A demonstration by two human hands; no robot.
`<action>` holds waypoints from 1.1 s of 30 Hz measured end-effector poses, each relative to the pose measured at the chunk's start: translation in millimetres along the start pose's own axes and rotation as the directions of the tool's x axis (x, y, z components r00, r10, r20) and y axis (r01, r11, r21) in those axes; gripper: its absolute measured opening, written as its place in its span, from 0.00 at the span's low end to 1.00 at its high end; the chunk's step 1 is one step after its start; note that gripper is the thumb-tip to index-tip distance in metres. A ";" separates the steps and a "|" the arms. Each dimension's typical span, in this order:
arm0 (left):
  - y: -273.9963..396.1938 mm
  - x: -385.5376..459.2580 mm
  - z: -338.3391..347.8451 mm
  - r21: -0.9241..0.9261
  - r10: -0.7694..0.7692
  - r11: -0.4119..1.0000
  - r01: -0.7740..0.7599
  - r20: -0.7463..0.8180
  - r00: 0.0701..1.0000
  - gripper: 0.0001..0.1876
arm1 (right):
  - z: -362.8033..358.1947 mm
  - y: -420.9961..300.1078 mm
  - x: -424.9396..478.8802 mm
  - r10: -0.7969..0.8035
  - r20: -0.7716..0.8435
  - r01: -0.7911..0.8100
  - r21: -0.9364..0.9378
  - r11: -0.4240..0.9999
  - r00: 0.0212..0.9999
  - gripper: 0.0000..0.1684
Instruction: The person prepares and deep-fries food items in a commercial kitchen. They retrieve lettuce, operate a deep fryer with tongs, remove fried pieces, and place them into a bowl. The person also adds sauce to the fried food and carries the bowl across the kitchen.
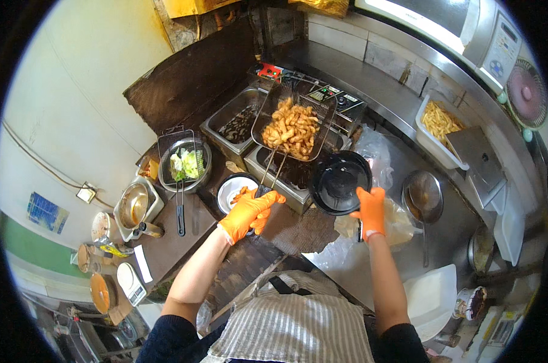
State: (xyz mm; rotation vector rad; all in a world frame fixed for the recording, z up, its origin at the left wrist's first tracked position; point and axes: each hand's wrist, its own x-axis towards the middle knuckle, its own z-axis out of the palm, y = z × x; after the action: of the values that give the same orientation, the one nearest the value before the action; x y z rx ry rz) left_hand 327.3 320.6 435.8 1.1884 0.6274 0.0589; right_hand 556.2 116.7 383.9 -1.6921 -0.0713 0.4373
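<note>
My left hand (pixel 249 213), in an orange glove, grips the dark handle of a wire fryer basket (pixel 329 129). Golden fried pieces (pixel 292 129) are heaped in the basket, which is over the fryer. In my right hand (pixel 371 208), also gloved in orange, is a round black bowl (pixel 341 181), held by its near right rim beside the basket. Its inside looks shiny, with no food visible in it. Below my left hand stands a white-lined bowl (pixel 228 193) with some brown fried pieces, partly hidden by the glove.
An oil-filled fryer tank (pixel 237 122) lies behind left. A second basket with leafy greens (pixel 186 164) rests over a metal bowl (pixel 205 174). At right are clear plastic bags (pixel 376 145), a pan with a ladle (pixel 422 197) and a white tub of fries (pixel 442 140). A kitchen scale (pixel 131 283) stands at lower left.
</note>
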 end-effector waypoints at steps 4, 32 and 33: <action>3.8 -7.4 20.8 0.152 0.055 0.988 -0.033 -0.140 0.989 0.17 | 39.7 -9.9 -3.0 0.042 0.154 -0.076 0.221 0.972 0.987 0.33; -124.7 28.2 39.2 0.932 0.722 0.363 0.021 -0.295 0.626 0.08 | 64.3 27.0 -10.6 0.028 0.190 -0.152 0.675 0.722 0.981 0.43; -126.0 28.2 39.8 0.930 0.715 0.367 0.022 -0.297 0.633 0.08 | 60.0 28.5 -11.3 0.012 0.190 -0.140 0.679 0.721 0.982 0.40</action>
State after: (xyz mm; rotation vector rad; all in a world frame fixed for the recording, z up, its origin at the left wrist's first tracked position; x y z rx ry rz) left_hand 335.1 247.8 322.2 2.4410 1.0785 0.7071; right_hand 520.6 164.8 353.0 -0.9074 0.0373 0.5868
